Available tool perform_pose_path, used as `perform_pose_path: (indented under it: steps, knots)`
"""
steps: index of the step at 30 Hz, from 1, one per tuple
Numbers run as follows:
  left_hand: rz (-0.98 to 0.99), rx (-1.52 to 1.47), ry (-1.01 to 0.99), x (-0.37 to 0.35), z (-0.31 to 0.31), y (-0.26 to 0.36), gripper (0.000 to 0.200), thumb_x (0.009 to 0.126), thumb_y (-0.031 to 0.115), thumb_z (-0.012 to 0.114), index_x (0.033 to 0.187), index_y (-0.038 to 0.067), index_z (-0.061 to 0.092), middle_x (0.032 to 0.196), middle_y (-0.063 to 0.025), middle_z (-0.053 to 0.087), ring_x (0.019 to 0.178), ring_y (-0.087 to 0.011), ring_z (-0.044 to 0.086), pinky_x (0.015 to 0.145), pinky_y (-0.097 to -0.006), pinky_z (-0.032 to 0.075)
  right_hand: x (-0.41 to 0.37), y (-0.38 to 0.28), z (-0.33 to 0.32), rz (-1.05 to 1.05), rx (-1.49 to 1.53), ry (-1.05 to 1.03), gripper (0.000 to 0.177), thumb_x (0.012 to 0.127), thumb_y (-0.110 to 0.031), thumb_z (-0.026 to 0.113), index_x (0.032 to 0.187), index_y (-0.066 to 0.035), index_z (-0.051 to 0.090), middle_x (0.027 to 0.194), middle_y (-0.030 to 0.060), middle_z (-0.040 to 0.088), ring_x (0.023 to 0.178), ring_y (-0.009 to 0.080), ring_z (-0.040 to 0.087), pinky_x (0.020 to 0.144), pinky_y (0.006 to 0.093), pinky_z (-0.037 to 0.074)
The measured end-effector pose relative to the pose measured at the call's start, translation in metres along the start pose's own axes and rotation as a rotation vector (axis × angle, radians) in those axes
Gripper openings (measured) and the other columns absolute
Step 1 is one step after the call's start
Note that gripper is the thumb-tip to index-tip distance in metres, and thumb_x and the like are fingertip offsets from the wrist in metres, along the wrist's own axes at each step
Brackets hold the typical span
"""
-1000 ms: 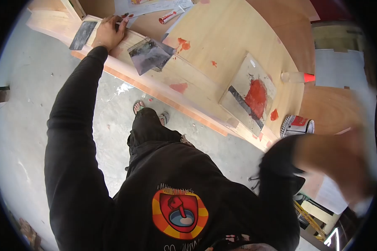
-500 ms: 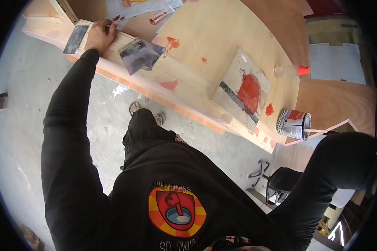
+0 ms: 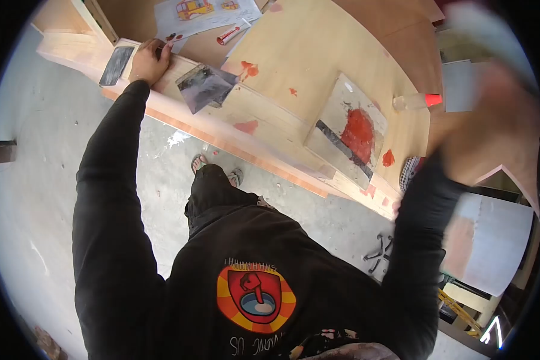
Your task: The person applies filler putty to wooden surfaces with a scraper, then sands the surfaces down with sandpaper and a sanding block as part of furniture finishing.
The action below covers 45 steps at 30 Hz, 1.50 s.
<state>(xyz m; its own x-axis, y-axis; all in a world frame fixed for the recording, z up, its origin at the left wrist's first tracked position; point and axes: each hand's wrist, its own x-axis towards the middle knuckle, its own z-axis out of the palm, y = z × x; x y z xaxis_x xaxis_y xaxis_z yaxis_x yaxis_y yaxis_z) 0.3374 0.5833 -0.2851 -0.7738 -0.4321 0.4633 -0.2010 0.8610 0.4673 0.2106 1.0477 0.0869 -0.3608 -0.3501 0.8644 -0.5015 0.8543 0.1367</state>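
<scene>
My left hand (image 3: 151, 62) leans on the wooden ledge (image 3: 168, 93), thumb apart from the fingers. To its left lies a dark grey strip (image 3: 116, 66). On its right, a dark, sheet-like piece (image 3: 206, 88) lies across the ledge. My right hand (image 3: 498, 129) is raised at the far right, smeared by motion. Above it is a pale blurred shape (image 3: 485, 30); I cannot tell whether the hand holds it. A light board (image 3: 336, 117) bearing a patch of red paste (image 3: 358, 135) and a dark strip (image 3: 342, 143) lies on the wooden panel (image 3: 318, 42).
A clear bottle with a red cap (image 3: 417, 102) lies near the panel's right edge. The can (image 3: 409, 173) is mostly behind my right sleeve. A red-and-white tube (image 3: 233, 32) and drawing sheets (image 3: 222, 18) lie at the back. Below is the concrete floor (image 3: 138, 174).
My right arm has swung up into view at the right, now covering most of the can. My left hand stays on the ledge. The whole view has shifted slightly.
</scene>
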Motion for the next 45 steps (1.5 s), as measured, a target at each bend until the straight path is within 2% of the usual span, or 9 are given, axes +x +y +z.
perform_pose_path:
  steps: [8,14,16,20,25,29,34,41,45]
  knots:
    - [0.065,0.060,0.048,0.004,0.008,-0.007,0.040,0.093,0.041,0.061,0.093,0.001,0.069,0.094,-0.0164,0.068,0.091,-0.0356,0.064,0.081,-0.0413,0.051,0.024,-0.010,-0.099,-0.192,0.418,0.359,0.040,0.091,-0.013,0.065,0.127,-0.001,0.052,0.104,0.0076,0.064,0.097,0.0172,0.061,0.080,0.0326,0.052]
    - [0.005,0.033,0.018,0.000,0.007,0.001,0.039,0.093,0.040,0.061,0.092,0.001,0.069,0.094,-0.0184,0.067,0.094,-0.0368,0.063,0.083,-0.0418,0.050,-0.278,-0.095,0.116,0.209,0.347,0.117,0.043,0.089,-0.010,0.068,0.127,-0.001,0.052,0.107,0.0065,0.063,0.103,0.0181,0.059,0.084,0.0336,0.052]
    - [0.004,0.020,0.024,0.003,0.003,-0.005,0.039,0.093,0.039,0.061,0.092,0.001,0.068,0.094,-0.0187,0.067,0.094,-0.0373,0.063,0.084,-0.0418,0.050,-0.196,-0.112,0.111,0.461,0.783,-0.126,0.035,0.091,-0.010,0.066,0.122,-0.001,0.054,0.098,0.0058,0.062,0.093,0.0181,0.061,0.080,0.0335,0.052]
    - [0.020,0.024,0.029,0.003,0.002,0.001,0.038,0.093,0.038,0.061,0.090,0.000,0.068,0.093,-0.0185,0.066,0.092,-0.0373,0.063,0.083,-0.0416,0.050,0.010,0.009,0.007,0.156,0.406,0.061,0.035,0.092,-0.011,0.064,0.123,0.000,0.053,0.099,0.0068,0.062,0.093,0.0193,0.061,0.081,0.0341,0.052]
    - [0.007,0.082,0.006,0.004,0.004,0.000,0.042,0.093,0.041,0.060,0.091,0.000,0.069,0.093,-0.0186,0.067,0.093,-0.0373,0.063,0.083,-0.0415,0.051,0.055,0.012,-0.092,-0.120,0.468,0.216,0.034,0.093,-0.012,0.062,0.124,0.000,0.052,0.100,0.0081,0.063,0.094,0.0208,0.062,0.082,0.0348,0.052]
    - [0.032,0.074,0.005,0.004,0.009,-0.010,0.046,0.094,0.045,0.059,0.095,0.001,0.070,0.097,-0.0189,0.068,0.096,-0.0369,0.063,0.085,-0.0416,0.050,-0.043,-0.021,-0.056,-0.055,0.534,0.250,0.034,0.094,-0.013,0.060,0.125,0.000,0.052,0.101,0.0091,0.063,0.094,0.0220,0.062,0.083,0.0354,0.051]
    - [-0.024,0.000,0.000,0.007,0.002,-0.001,0.046,0.093,0.045,0.059,0.094,0.001,0.070,0.097,-0.0194,0.068,0.096,-0.0376,0.063,0.085,-0.0421,0.050,-0.263,-0.131,0.103,0.464,0.889,-0.254,0.034,0.096,-0.015,0.058,0.126,0.000,0.051,0.103,0.0103,0.063,0.094,0.0234,0.062,0.084,0.0362,0.051]
    - [0.023,0.003,0.040,0.002,0.003,-0.002,0.042,0.094,0.042,0.060,0.088,0.001,0.068,0.092,-0.0174,0.068,0.093,-0.0371,0.063,0.082,-0.0424,0.050,0.006,0.008,-0.033,0.112,0.471,0.032,0.034,0.098,-0.016,0.055,0.127,0.000,0.050,0.104,0.0121,0.063,0.095,0.0255,0.062,0.086,0.0372,0.051]
    - [0.000,0.028,-0.005,0.006,0.003,-0.003,0.045,0.095,0.044,0.058,0.090,0.000,0.068,0.093,-0.0183,0.067,0.094,-0.0375,0.063,0.083,-0.0430,0.050,0.041,0.012,-0.102,-0.111,0.509,0.193,0.034,0.099,-0.017,0.053,0.128,0.000,0.049,0.105,0.0131,0.063,0.095,0.0267,0.063,0.088,0.0378,0.051]
